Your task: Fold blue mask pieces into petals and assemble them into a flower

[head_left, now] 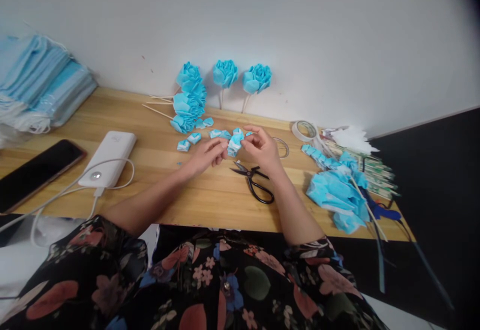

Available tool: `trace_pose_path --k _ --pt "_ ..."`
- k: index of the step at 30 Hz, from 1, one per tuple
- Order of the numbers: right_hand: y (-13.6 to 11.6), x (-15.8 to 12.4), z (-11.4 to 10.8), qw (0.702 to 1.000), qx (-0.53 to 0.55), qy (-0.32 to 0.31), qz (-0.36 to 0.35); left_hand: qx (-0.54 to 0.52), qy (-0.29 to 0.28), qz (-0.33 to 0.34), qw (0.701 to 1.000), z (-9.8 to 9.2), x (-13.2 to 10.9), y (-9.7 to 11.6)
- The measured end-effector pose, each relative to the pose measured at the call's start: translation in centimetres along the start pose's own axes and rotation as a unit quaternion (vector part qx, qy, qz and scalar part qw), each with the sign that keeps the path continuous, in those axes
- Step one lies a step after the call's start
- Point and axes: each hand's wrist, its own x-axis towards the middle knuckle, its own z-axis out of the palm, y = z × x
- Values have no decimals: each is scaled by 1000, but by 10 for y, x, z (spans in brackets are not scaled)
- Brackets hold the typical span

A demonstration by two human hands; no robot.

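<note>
Over the middle of the table, a light-blue folded petal piece [235,143] with white patches is between my two hands. My left hand [209,155] has its fingers curled and pinches the piece at its left side. On the right side, the thumb and forefinger of my right hand [263,151] close on it; the exact contact is partly hidden. Loose folded petals [194,138] lie to the left and behind my hands. Black-handled scissors [258,184] rest on the wood just below, blades slightly apart and pointing left.
Blue flowers on sticks [189,102] lie in a pile; two more flowers [257,78] lean on the wall. Tape rolls [304,131], crumpled blue material [335,190] and green-white packets [378,175] are right. Left are a phone [39,172], a cabled power bank [110,157] and stacked masks [45,82].
</note>
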Motion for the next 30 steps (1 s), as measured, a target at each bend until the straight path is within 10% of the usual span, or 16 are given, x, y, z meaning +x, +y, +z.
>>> trace_pose_path --k 30 --pt "1 -5 9 989 118 -64 67 -14 10 -48 999 2 -3 4"
